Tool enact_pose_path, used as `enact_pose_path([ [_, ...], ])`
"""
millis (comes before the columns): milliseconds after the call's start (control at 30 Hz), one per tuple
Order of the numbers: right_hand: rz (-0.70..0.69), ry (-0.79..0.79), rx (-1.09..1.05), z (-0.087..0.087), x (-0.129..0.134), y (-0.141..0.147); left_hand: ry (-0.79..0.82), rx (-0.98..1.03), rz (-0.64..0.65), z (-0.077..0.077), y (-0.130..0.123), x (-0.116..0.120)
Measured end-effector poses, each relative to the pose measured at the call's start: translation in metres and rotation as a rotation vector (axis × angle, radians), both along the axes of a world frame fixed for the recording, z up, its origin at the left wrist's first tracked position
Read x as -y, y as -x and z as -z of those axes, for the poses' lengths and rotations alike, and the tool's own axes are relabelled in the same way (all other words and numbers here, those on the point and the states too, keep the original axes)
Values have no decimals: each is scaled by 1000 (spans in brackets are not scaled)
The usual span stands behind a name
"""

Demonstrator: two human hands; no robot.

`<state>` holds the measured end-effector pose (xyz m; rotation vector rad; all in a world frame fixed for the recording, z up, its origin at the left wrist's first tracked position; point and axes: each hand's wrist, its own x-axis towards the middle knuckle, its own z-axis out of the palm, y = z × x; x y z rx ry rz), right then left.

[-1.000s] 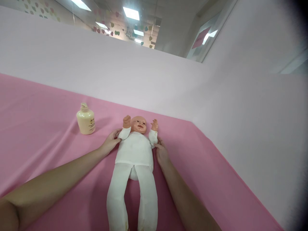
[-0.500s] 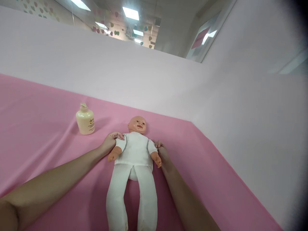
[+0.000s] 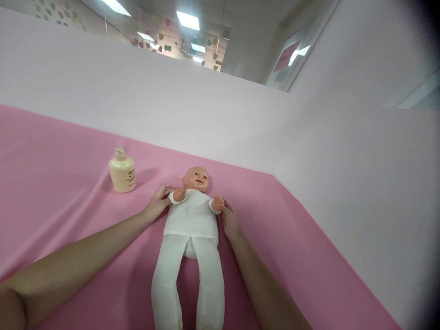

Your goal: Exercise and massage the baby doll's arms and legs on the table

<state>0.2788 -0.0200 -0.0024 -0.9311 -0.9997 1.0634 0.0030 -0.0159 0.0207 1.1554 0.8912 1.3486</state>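
Pink cloth [image 3: 62, 165], white wall [image 3: 137, 96]; left hand [image 3: 161, 200] and right hand [image 3: 228, 219], half-curled, hold a white-clad doll [image 3: 191, 220]; cream pump bottle [image 3: 120, 174], print [image 3: 131, 177] seemingly illegible.

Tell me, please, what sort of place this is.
Possibly a baby-care practice room: a baby doll lies on a pink cover, a pump bottle stands nearby, and heart shapes show above the white wall behind.
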Motion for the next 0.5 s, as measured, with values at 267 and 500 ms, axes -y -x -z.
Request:
enact_pose_path([
  [267,124,-22,104,-13,12,6,-105,-159,-107,15,2,-11],
  [500,262,-17,295,-15,16,4,-107,-314,-136,12,6,-7],
])
